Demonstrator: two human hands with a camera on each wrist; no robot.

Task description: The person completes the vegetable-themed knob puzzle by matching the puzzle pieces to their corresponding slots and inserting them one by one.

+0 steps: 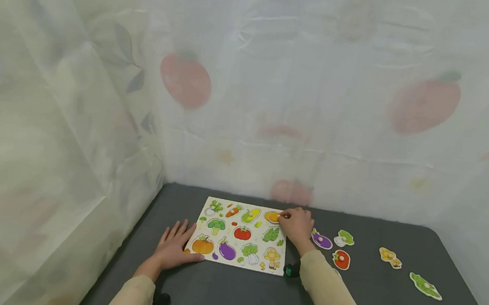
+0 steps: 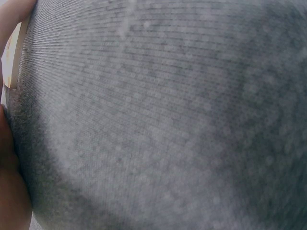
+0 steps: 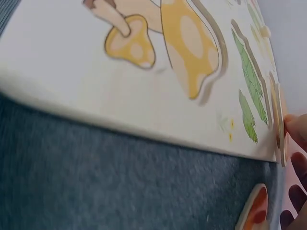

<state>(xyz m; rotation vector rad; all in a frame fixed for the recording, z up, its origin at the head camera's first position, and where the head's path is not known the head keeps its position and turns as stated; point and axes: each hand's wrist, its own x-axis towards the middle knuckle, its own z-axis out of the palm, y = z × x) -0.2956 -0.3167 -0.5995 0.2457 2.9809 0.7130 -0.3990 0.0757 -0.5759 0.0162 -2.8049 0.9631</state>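
A white vegetable puzzle board (image 1: 232,263) lies on the table, printed with a broccoli, a tomato, an eggplant, a mushroom and other vegetables. My left hand (image 1: 173,247) rests at its left edge, fingers spread and thumb along the near left corner. At the far right corner, my right hand (image 1: 297,225) pinches a thin wooden puzzle piece (image 3: 282,124), tilted on edge at the board in the right wrist view. An orange round shape (image 1: 272,217) shows beside those fingertips in the head view. The left wrist view holds mostly grey tabletop, with part of the hand (image 2: 14,182) at its left side.
Loose pieces lie right of the board: an eggplant (image 1: 322,239), a leafy bok choy (image 1: 344,238), a tomato (image 1: 341,259), a mushroom (image 1: 390,257) and a green pod (image 1: 425,286). Another is partly hidden by the right sleeve (image 1: 328,288). Pale curtains (image 1: 242,97) hang behind and left.
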